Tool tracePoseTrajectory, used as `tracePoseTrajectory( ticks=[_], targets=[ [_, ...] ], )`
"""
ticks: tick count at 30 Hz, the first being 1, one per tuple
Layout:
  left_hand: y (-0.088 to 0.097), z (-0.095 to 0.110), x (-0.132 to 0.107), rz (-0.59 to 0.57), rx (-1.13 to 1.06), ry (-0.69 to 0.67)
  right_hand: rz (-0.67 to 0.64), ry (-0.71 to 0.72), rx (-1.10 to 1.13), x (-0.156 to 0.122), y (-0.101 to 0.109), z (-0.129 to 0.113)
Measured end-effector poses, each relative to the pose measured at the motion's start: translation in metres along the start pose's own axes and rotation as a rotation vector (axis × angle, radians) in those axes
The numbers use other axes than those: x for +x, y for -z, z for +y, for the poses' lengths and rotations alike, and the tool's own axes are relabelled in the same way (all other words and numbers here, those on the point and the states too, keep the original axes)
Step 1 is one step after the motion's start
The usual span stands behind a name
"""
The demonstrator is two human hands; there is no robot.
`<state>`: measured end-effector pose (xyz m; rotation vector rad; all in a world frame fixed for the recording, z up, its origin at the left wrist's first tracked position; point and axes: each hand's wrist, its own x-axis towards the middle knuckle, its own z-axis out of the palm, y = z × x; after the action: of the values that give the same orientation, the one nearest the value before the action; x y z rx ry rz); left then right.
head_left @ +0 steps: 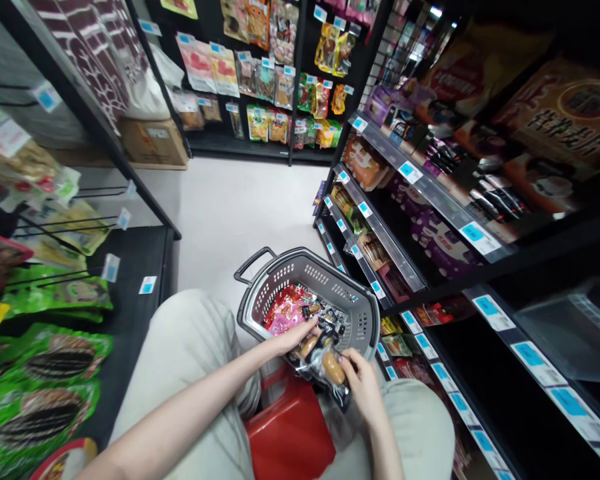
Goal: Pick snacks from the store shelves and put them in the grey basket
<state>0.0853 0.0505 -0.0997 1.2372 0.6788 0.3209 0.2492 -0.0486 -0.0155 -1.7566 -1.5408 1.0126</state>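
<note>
A grey shopping basket (267, 293) with perforated walls sits in front of my knees. Inside lie pink packets (286, 315), red packets (294, 293) and several small black-and-clear snack packets. At the basket's near rim, my left hand (300, 335) has its fingers closed around a snack packet (309, 347) showing a brown, rounded food. My right hand (361, 375) pinches the edge of another snack packet (333, 368), brown food visible through its clear part. The packets between my hands overlap, so I cannot tell exactly how many are held.
A red plastic stool (290, 433) is between my legs. Racks with green seed bags (50, 420) stand to the left. Shelves with price tags (410, 172) and boxed snacks rise close on the right. Ahead are pale floor (220, 207) and a hanging snack display (265, 127).
</note>
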Motion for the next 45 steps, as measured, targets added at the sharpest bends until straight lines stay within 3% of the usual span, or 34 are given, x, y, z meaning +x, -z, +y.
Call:
tracePoseTrajectory(
  ticks=[5, 9, 11, 13, 16, 18, 20, 22, 25, 29, 38, 41, 45],
  targets=[
    [-0.001, 0.016, -0.011, -0.298, 0.002, -0.040, -0.295, 0.088, -0.156, 0.014, 0.031, -0.026],
    [-0.007, 0.024, -0.015, -0.459, 0.116, -0.094, -0.392, 0.151, -0.243, 0.034, 0.033, -0.030],
    [-0.010, 0.025, -0.015, -0.487, 0.169, -0.112, -0.375, 0.149, -0.252, 0.043, 0.030, -0.029],
    [-0.011, 0.025, -0.016, -0.457, 0.212, -0.138, -0.254, 0.134, -0.248, 0.049, 0.029, -0.025],
    [-0.012, 0.024, -0.016, -0.332, 0.270, -0.177, 0.188, 0.090, -0.244, 0.049, 0.036, -0.010],
    [-0.014, 0.024, -0.015, -0.209, 0.318, -0.191, 0.520, -0.045, -0.219, 0.042, 0.040, 0.005],
    [-0.017, 0.023, -0.015, -0.050, 0.383, -0.196, 0.667, -0.246, -0.114, 0.031, 0.037, 0.018],
    [-0.021, 0.023, -0.016, 0.104, 0.453, -0.200, 0.572, -0.367, 0.108, 0.020, 0.025, 0.026],
    [-0.026, 0.023, -0.021, 0.229, 0.550, -0.233, 0.360, -0.319, 0.454, 0.009, -0.004, 0.030],
    [-0.027, 0.025, -0.026, 0.266, 0.733, -0.324, 0.393, -0.236, 0.549, 0.009, -0.027, 0.030],
    [-0.024, 0.025, -0.027, 0.227, 0.635, -0.276, 0.393, -0.225, 0.597, 0.013, -0.028, 0.034],
    [-0.020, 0.023, -0.023, 0.267, 0.549, -0.247, 0.413, -0.315, 0.786, 0.014, -0.028, 0.029],
    [-0.012, 0.024, -0.017, 0.349, 0.506, -0.225, 0.227, -0.330, 1.160, 0.010, -0.020, 0.016]
  ],
)
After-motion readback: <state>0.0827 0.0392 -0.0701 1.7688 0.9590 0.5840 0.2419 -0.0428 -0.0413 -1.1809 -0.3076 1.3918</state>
